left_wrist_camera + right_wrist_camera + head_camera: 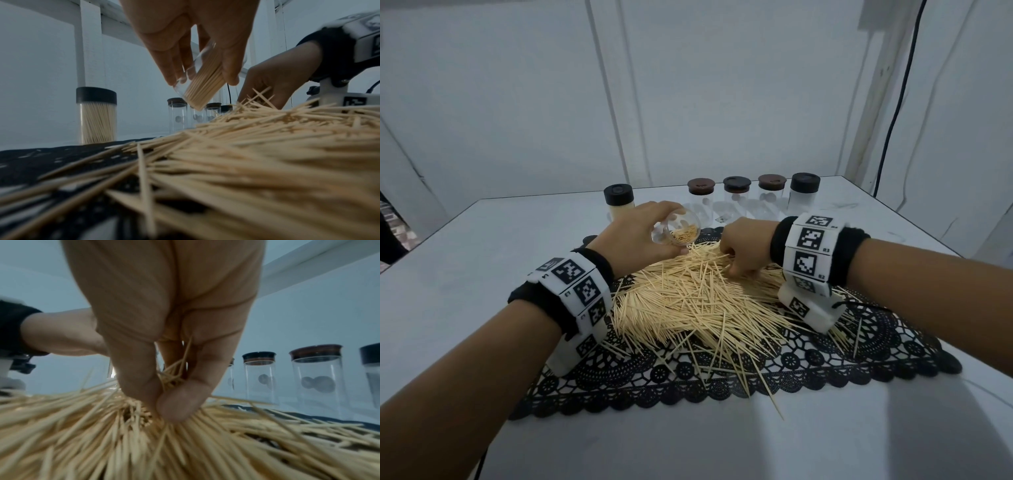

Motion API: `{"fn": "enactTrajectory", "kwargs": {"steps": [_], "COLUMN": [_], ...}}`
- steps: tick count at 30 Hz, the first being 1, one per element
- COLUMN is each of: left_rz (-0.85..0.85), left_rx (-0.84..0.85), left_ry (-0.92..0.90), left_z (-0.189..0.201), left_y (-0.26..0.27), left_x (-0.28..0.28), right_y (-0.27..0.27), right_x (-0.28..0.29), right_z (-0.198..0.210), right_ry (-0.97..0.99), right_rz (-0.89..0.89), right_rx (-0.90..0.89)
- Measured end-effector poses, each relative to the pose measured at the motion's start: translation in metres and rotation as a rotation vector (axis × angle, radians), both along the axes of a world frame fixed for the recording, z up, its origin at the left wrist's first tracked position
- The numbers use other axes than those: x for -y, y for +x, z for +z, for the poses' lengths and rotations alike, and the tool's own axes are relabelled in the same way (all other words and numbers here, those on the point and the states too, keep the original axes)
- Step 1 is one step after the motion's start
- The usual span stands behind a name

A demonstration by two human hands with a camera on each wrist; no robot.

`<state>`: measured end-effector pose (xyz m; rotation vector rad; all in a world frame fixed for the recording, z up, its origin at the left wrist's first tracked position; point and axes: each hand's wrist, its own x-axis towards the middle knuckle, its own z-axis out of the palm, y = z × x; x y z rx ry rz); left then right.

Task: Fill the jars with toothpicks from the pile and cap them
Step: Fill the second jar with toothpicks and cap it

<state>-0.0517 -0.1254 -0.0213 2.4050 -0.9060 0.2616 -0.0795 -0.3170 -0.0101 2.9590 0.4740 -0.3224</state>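
A big pile of toothpicks (698,301) lies on a black lace mat (808,363). My left hand (640,236) grips an uncapped clear jar (677,230), tilted with its mouth toward me and partly filled with toothpicks (202,84). My right hand (746,251) reaches down into the far side of the pile and pinches a bunch of toothpicks (174,376) between thumb and fingers. A capped jar full of toothpicks (619,202) stands at the back left.
Several capped clear jars (736,197) stand in a row at the back of the white table (448,281), with brown and black lids. Loose toothpicks stray over the mat's front and right. A black cable (893,113) hangs at the right wall.
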Motion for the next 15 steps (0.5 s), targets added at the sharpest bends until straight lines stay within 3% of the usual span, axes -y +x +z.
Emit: {"fn": "enactTrajectory", "kwargs": {"steps": [12,15], "left_rz": [0.061,0.103], "left_rx": [-0.030,-0.047], "left_ry": [-0.011,-0.016], "left_z": [0.001,0.002], "left_y": [0.000,0.000], "left_x": [0.000,0.001], "right_y": [0.000,-0.002], "right_x": [0.024,0.033], "right_z": [0.015,0.017], "right_ry": [0.337,0.590], "right_rz": [-0.084,-0.153], "right_rx": [0.130,0.094]}}
